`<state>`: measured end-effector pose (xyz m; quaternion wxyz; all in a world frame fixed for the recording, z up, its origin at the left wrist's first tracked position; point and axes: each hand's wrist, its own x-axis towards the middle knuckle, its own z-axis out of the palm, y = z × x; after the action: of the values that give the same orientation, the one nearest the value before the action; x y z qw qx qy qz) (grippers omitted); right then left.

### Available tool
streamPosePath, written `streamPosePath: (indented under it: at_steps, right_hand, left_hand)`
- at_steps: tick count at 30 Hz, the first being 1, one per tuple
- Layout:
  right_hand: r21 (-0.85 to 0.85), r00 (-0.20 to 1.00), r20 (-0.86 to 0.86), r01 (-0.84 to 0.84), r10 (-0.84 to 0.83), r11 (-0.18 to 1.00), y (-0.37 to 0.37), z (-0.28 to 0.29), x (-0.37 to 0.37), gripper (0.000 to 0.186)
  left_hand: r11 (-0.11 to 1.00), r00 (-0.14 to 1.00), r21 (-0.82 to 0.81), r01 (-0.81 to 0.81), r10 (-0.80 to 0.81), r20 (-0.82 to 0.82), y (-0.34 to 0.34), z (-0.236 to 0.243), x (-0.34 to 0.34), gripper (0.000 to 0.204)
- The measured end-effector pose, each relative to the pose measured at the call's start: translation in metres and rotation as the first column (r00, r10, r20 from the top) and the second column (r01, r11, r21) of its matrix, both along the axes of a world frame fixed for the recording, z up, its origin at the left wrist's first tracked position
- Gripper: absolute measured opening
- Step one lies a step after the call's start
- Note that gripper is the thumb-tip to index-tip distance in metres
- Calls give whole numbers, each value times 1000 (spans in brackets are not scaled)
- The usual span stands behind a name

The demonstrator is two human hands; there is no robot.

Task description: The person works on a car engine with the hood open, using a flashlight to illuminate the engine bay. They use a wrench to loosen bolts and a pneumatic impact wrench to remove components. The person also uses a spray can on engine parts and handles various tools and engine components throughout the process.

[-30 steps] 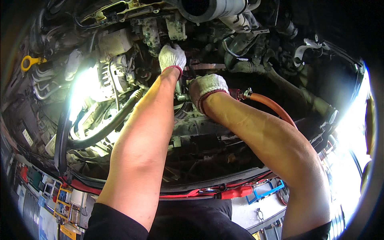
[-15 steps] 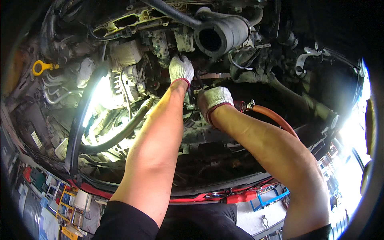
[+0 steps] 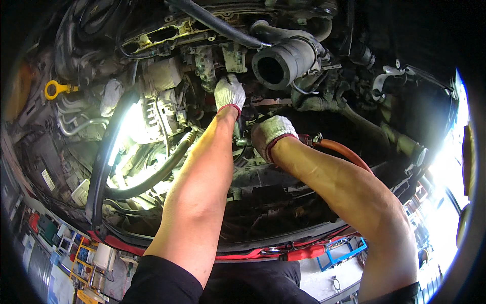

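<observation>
My left hand point(image 3: 230, 94), in a white knit glove with a red cuff, reaches deep into the engine bay below a dusty metal pipe point(image 3: 205, 70). Its fingers curl inward, and whatever they grip is hidden. Closer to me and to the right, my gloved right hand point(image 3: 273, 137) is wrapped round an air ratchet. The ratchet's silver head point(image 3: 243, 142) shows left of that fist, under my left wrist; the glove covers its body. Behind the fist, a metal clamp joins an orange air hose point(image 3: 347, 152) to the tool, and the hose runs under my right forearm.
A wide-mouthed black intake hose point(image 3: 283, 67) juts out above my right hand. On the left stand a bright work light point(image 3: 124, 126), a thick black hose point(image 3: 147, 188) and a yellow dipstick handle point(image 3: 52, 90). A red-handled tool point(image 3: 302, 253) lies on the front edge.
The view has shifted slightly, so the engine bay sits a little lower and to the right. Both hands keep nearly the same places and grips.
</observation>
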<state>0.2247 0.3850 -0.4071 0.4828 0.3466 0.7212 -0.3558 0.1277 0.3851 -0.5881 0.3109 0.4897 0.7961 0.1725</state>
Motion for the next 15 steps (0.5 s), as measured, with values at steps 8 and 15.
streamPosePath:
  at_steps: [8,15]
  right_hand:
    - [-16,999,35,-18,19,1000,-1,-14,6,28]
    - [-104,994,59,-87,94,991,10,-8,7,37]
  left_hand:
    - [972,937,-182,-150,199,289,2,-8,-8,38]
    - [959,755,-218,-183,279,593,-9,-40,-11,26]
